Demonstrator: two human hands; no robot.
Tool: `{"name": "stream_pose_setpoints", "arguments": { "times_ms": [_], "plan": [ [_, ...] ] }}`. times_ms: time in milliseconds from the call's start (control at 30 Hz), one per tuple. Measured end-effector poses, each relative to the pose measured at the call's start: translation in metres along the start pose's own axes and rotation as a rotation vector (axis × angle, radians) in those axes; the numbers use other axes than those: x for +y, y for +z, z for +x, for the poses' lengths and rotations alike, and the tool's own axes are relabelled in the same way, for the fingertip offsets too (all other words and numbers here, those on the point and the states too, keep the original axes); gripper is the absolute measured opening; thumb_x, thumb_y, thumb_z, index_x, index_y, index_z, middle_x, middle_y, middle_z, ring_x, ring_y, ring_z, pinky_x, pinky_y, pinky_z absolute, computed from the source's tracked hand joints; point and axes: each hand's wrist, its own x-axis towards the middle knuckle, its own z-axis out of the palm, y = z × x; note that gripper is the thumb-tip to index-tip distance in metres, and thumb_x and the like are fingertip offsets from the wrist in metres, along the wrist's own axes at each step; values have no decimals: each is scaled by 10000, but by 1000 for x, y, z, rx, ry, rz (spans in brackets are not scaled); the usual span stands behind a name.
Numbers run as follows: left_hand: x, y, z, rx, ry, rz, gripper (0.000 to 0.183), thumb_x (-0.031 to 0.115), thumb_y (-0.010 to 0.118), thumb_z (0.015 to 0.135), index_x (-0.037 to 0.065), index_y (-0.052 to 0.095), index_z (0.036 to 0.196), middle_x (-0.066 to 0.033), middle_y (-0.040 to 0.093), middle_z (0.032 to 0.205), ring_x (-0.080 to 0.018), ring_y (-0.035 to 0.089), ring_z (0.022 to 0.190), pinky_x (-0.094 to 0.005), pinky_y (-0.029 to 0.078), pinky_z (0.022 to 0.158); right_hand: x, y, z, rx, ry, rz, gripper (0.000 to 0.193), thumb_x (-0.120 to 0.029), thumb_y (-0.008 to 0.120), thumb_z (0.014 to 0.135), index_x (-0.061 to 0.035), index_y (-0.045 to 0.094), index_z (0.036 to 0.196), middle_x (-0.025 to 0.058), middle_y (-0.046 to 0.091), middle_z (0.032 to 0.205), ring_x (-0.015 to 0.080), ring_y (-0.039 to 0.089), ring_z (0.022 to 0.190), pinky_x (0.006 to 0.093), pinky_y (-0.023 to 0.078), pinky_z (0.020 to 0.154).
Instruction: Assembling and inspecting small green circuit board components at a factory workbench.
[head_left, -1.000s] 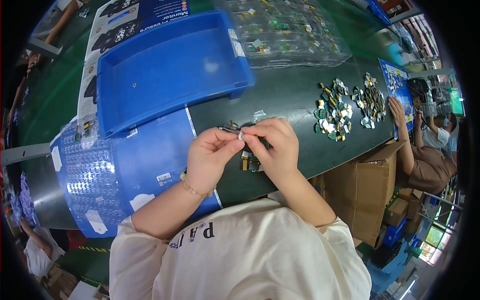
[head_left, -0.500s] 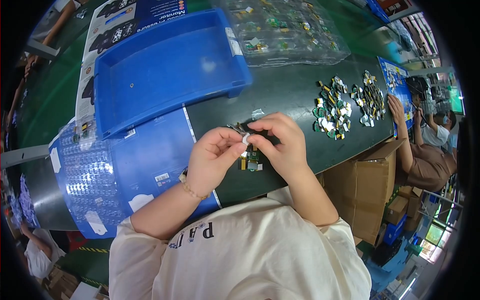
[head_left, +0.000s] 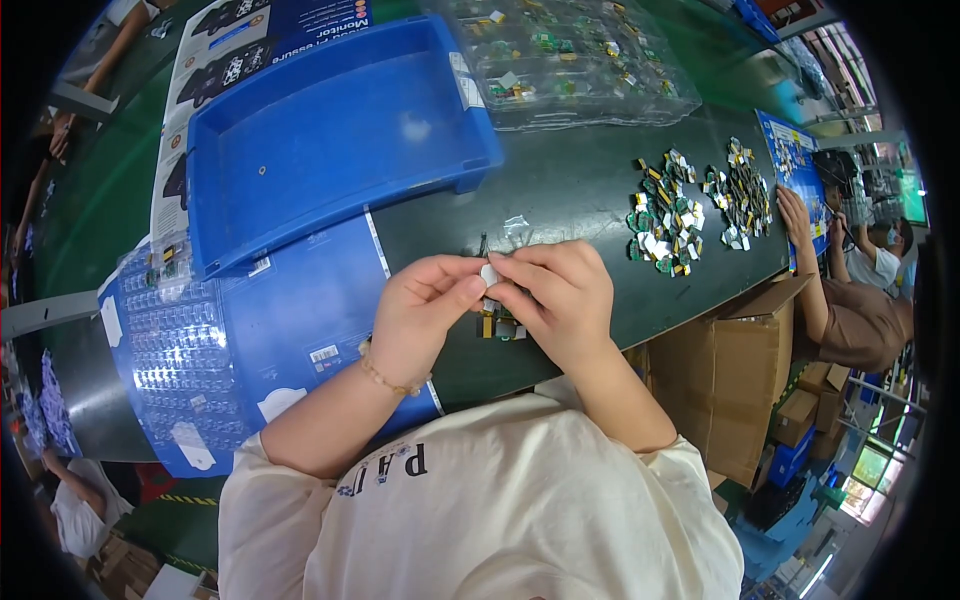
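Note:
Over the green table, close to my body, my left hand (head_left: pixel 418 310) and my right hand (head_left: pixel 563 300) meet fingertip to fingertip. Between them they pinch a small flat white piece (head_left: pixel 489 275). Its underside, and whatever it is joined to, is hidden by my fingers. Just below the fingertips a few small circuit boards (head_left: pixel 490 327) with yellow and white parts lie on the table, partly covered by my hands. A scrap of clear film (head_left: pixel 516 226) sits a little beyond my right fingers.
A blue bin (head_left: pixel 330 165) stands far left, beside a clear moulded tray (head_left: pixel 185 340). Stacked clear trays of boards (head_left: pixel 580 70) are at the back. Two piles of small boards, one nearer (head_left: pixel 665 225) and one farther right (head_left: pixel 742 200), lie near a co-worker's hand (head_left: pixel 795 222) and a cardboard box (head_left: pixel 725 390).
My right fingers have drawn in and bent closer around the white piece, and more of its flat face shows. My left hand has barely shifted.

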Motion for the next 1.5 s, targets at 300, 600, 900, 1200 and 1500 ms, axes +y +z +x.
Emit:
{"name": "stream_pose_setpoints", "arguments": {
  "times_ms": [300, 600, 900, 1200, 1500],
  "plan": [
    [1, 2, -3, -41, 8, -22, 170, 48, 577, 885, -10, 618, 1040, -58, 650, 920, -94, 596, 795, -228, 498, 740, -1, -3, 1, -11, -17, 43, 323, -169, 763, 626, -179, 693, 941, -21, 624, 845, 181, 556, 716, 284, 456, 608],
    [-1, -1, -2, -22, -74, -20, 181, 80, 567, 898, -17, 619, 1041, -91, 647, 979, -127, 613, 823, -242, 512, 743, -1, 1, -6, 33, -63, 0, 238, -153, 744, 649, -172, 701, 882, -19, 647, 856, 162, 584, 690, 276, 461, 596],
    [2, 4, -3, -18, -46, 38, 169, 100, 609, 877, -9, 654, 998, -62, 661, 894, -92, 587, 791, -225, 482, 732, 0, -3, 3, -38, 108, 242, 167, -74, 754, 655, -82, 657, 790, 53, 653, 819, 212, 613, 705, 299, 470, 631],
    [3, 4, -2, -38, -19, 72, 156, 112, 610, 881, -9, 663, 965, -47, 657, 867, -80, 572, 771, -216, 470, 707, 3, -6, 2, -60, 97, 211, 166, -59, 751, 647, -82, 652, 778, 48, 644, 762, 208, 605, 698, 301, 451, 625],
    [2, 4, -3, -8, -51, 89, 148, 121, 600, 889, -2, 664, 940, -42, 656, 852, -76, 572, 755, -215, 471, 695, 4, -3, 1, -46, 69, 187, 167, -55, 750, 639, -91, 651, 768, 34, 638, 759, 201, 594, 680, 300, 444, 615]
  ]
}}
